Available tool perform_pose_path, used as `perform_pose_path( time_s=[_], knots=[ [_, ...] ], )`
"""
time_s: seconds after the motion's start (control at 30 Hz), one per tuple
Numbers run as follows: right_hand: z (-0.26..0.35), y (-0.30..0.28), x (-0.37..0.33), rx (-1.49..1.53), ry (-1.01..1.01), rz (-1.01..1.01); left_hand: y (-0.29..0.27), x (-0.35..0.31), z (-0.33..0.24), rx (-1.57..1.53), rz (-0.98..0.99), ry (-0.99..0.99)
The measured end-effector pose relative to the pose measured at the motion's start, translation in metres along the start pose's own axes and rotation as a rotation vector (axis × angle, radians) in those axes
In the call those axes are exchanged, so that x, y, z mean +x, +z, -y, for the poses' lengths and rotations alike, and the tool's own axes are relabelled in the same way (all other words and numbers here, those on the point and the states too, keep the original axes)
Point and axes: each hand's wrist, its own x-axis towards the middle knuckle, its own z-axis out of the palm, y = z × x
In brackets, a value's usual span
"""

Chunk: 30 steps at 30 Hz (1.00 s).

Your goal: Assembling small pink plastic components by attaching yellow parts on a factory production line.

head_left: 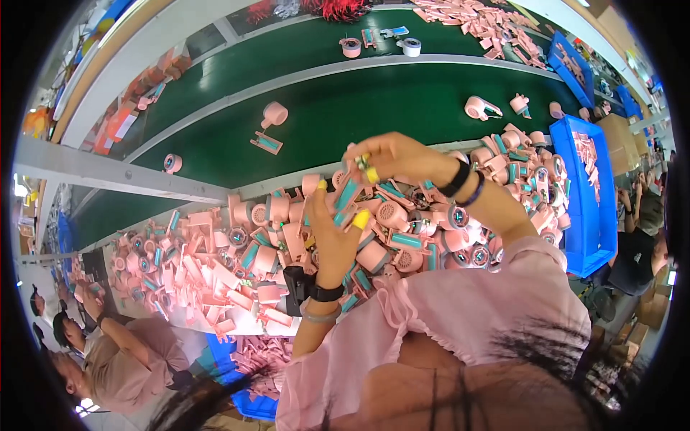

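Note:
My left hand (333,243), with yellow finger covers on its fingertips, is closed around a pink fan handle that has a teal cylinder cell (346,195) in it. Just above, my right hand (394,156) bends over the handle's far end with its fingers pinched together. Whatever sits between the right fingertips is too small to make out. Around and beneath both hands lies a heap of pink handheld fan parts (392,214), with round grilled heads and open handles showing teal cells.
Beyond the heap runs a green conveyor belt (345,108) carrying several scattered fan parts. A blue bin (593,208) stands at the right; another blue bin (253,408) with pink pieces is low at the left. A metal bar (118,172) crosses the left side. Other people sit at both sides.

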Motion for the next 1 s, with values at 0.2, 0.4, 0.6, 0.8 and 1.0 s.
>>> perform_pose_path(
  time_s=[0.2, 0.4, 0.6, 0.8, 1.0],
  knots=[
    [0.025, 0.056, -0.078, -0.098, 0.007, -0.018, -0.006, -0.016, -0.041, 0.37, -0.002, 0.253],
    [0.021, 0.057, -0.117, -0.791, -0.173, -0.062, -0.016, -0.041, -0.071, 0.393, 0.255, 0.111],
    [0.006, 0.075, -0.143, -0.464, -0.16, 0.112, -0.019, -0.06, -0.097, 0.222, 0.211, -0.106],
    [0.005, 0.097, -0.163, 0.046, -0.082, 0.198, -0.03, -0.07, -0.113, -0.204, 0.287, -0.05],
    [0.015, 0.121, -0.169, -0.694, -0.266, -0.173, -0.037, -0.081, -0.1, -0.13, 0.302, 0.123]
  ],
)
